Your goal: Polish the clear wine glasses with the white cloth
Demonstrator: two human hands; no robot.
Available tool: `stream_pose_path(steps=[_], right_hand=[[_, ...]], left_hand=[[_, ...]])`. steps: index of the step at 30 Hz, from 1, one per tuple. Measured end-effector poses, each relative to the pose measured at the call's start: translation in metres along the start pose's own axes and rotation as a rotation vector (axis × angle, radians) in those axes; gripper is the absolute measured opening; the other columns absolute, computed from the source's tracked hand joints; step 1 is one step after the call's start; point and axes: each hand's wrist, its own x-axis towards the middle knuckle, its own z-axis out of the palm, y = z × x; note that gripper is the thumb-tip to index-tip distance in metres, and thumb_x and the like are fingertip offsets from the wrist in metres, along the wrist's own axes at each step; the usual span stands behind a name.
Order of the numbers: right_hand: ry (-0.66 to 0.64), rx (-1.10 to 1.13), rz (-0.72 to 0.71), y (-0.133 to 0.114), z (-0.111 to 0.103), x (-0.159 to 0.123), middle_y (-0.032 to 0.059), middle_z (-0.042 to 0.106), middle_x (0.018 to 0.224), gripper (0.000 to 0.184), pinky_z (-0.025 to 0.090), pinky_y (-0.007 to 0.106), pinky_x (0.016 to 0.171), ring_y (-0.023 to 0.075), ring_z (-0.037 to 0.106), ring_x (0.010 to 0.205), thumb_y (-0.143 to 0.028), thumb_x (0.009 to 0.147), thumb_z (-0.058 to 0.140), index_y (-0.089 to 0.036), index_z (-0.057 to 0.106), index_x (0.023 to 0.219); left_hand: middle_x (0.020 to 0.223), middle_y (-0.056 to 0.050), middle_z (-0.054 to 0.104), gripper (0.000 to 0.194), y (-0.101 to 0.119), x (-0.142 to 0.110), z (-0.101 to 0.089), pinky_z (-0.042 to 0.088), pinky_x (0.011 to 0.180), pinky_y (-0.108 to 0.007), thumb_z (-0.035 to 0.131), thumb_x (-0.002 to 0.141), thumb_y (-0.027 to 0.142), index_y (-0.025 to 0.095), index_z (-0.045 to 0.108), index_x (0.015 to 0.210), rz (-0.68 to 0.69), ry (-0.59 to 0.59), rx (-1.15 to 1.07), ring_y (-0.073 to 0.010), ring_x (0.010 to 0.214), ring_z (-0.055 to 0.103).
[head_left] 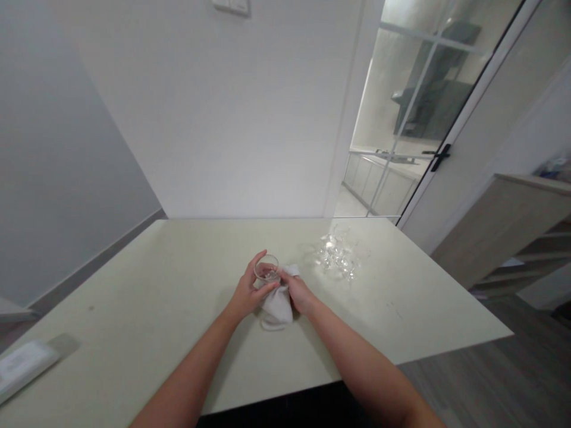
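Note:
Near the middle of the table, a small clear glass cup (pixel 266 268) is tilted with its round mouth facing me. My left hand (pixel 248 288) is closed around it, thumb in front and fingers behind. A white cloth (pixel 277 308) bunches under and beside the glass and drapes toward the tabletop. My right hand (pixel 298 291) is closed on this cloth, pressing it against the glass's right side. Some of the right fingertips are hidden by cloth and glass.
On the pale table (pixel 178 255), a cluster of shiny clear glass pieces (pixel 336 255) lies to the right, beyond my right hand. A white box-like object (pixel 24 365) rests at the left edge. Behind stand a white wall (pixel 232 119) and a glass-paned door (pixel 401 119).

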Motion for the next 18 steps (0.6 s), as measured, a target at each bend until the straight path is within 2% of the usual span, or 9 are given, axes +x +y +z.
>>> stream_pose_path(steps=[4,10,14,16,18], right_hand=[[-0.012,-0.058,-0.061,-0.001,0.001,-0.001,0.0043,0.073,0.087,0.031,0.048,0.031,0.079,0.0187,0.066,0.078,-0.042,0.072,0.070,-0.017,0.069,0.091],[-0.009,-0.125,-0.127,-0.002,0.000,0.000,0.0041,0.072,0.084,0.028,0.048,0.031,0.076,0.0184,0.065,0.074,-0.040,0.073,0.069,-0.018,0.068,0.089],[0.086,-0.223,-0.135,-0.001,-0.006,0.002,0.0011,0.069,0.077,0.024,0.048,0.029,0.072,0.0167,0.062,0.070,-0.039,0.071,0.068,-0.019,0.064,0.084],[0.137,-0.342,-0.155,0.000,-0.009,0.003,-0.0009,0.066,0.073,0.022,0.046,0.028,0.069,0.0156,0.059,0.068,-0.037,0.071,0.066,-0.019,0.061,0.081],[0.109,-0.486,-0.194,0.001,-0.012,0.003,-0.0019,0.063,0.072,0.019,0.045,0.027,0.068,0.0149,0.057,0.068,-0.036,0.074,0.064,-0.019,0.061,0.080]], left_hand=[[0.110,-0.008,0.065,0.079,0.003,0.001,-0.001,0.043,0.100,-0.040,0.070,0.078,0.034,0.022,0.030,0.144,0.053,-0.047,0.087,-0.0223,0.107,0.061],[0.108,-0.007,0.066,0.076,0.008,0.001,0.002,0.045,0.098,-0.039,0.068,0.080,0.037,0.023,0.030,0.144,0.052,-0.079,0.131,-0.0222,0.106,0.062],[0.105,-0.006,0.066,0.079,0.003,0.004,-0.001,0.047,0.095,-0.039,0.070,0.078,0.037,0.023,0.028,0.144,0.068,0.013,0.137,-0.0209,0.100,0.064],[0.103,-0.006,0.066,0.081,0.001,0.006,-0.006,0.047,0.095,-0.040,0.071,0.076,0.036,0.022,0.029,0.143,0.079,0.101,0.137,-0.0202,0.097,0.065],[0.103,-0.007,0.066,0.083,0.003,0.009,-0.009,0.047,0.095,-0.041,0.074,0.074,0.034,0.021,0.028,0.142,0.077,0.219,0.103,-0.0199,0.096,0.065]])
